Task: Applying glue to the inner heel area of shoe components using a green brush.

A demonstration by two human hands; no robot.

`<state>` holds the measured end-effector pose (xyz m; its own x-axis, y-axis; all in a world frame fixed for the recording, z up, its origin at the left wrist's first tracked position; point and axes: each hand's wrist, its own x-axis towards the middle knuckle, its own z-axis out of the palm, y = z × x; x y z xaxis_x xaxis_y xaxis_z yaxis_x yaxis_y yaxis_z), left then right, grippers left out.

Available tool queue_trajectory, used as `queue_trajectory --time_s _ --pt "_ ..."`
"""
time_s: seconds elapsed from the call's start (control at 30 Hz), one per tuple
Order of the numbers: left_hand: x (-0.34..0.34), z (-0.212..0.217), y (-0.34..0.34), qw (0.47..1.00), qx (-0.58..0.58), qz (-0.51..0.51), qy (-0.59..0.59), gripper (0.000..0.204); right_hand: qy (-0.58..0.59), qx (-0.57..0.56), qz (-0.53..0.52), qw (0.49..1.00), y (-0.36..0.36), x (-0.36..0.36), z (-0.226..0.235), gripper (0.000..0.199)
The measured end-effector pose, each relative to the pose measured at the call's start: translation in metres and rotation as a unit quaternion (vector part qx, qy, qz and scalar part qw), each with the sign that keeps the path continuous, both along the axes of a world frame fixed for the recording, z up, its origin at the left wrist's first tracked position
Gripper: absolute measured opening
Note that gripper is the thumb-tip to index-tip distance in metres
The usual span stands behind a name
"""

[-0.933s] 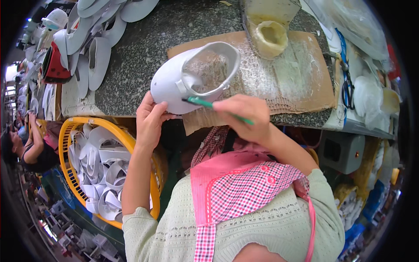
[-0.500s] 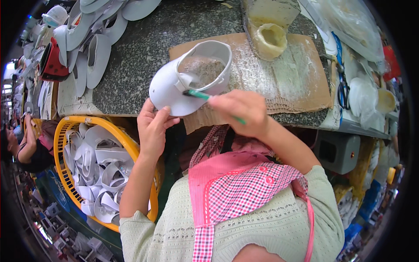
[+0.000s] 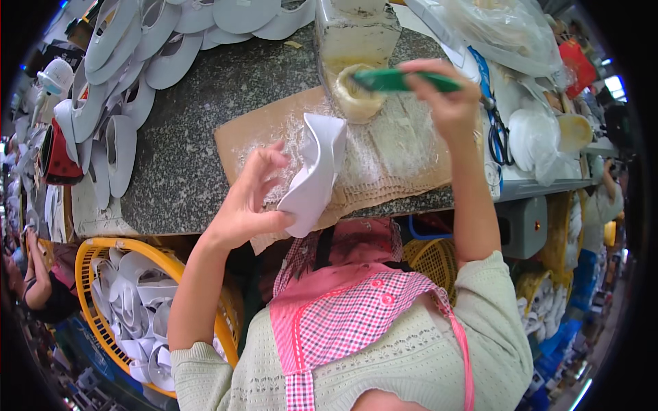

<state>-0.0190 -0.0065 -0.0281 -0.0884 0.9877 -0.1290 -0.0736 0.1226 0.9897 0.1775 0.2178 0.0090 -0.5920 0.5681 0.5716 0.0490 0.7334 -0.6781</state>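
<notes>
A white shoe upper (image 3: 315, 179) stands on edge, tilted, over the cardboard near the table's front. Beside it my left hand (image 3: 250, 198) has its fingers spread; the thumb touches the upper's lower end, while the visible fingertips stay apart from it. My right hand (image 3: 449, 96) is closed around the green handle of a brush (image 3: 391, 80). The brush's dark tip is at the mouth of a cream-coloured, crusted round spout (image 3: 358, 106), which juts from a smeared, clear block-like container (image 3: 353, 44). Whether the bristles are inside the spout cannot be made out.
Worn cardboard (image 3: 397, 154) lies on the speckled tabletop (image 3: 185, 137). White shoe uppers (image 3: 137, 41) are piled at the back left. A yellow basket (image 3: 161, 252) of white pieces stands lower left. Scissors (image 3: 499, 140) and plastic bags (image 3: 507, 34) lie at right.
My right hand has moved the brush from the shoe upper up and away to the spout. The upper has been turned on edge, and my left hand's fingers have spread.
</notes>
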Motion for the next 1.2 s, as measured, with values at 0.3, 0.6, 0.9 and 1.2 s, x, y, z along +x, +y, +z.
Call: queue_trajectory --time_s 0.3,0.6,0.9,1.2 --pt "-0.002 0.035 -0.006 0.990 0.037 0.133 -0.005 0.030 -0.031 -0.214 -0.003 0.976 0.001 0.059 -0.012 0.013" --pt "-0.006 0.061 0.008 0.940 0.107 0.246 0.210 0.021 0.097 -0.064 0.117 0.986 -0.056 0.018 -0.027 0.016" --pt "0.010 0.051 0.012 0.852 0.207 0.309 0.367 0.023 0.067 0.141 0.195 0.968 -0.078 0.015 -0.017 0.022" --pt "0.033 0.035 0.012 0.828 0.266 0.242 0.431 0.031 -0.042 0.100 0.133 0.985 -0.113 0.006 -0.059 0.019"
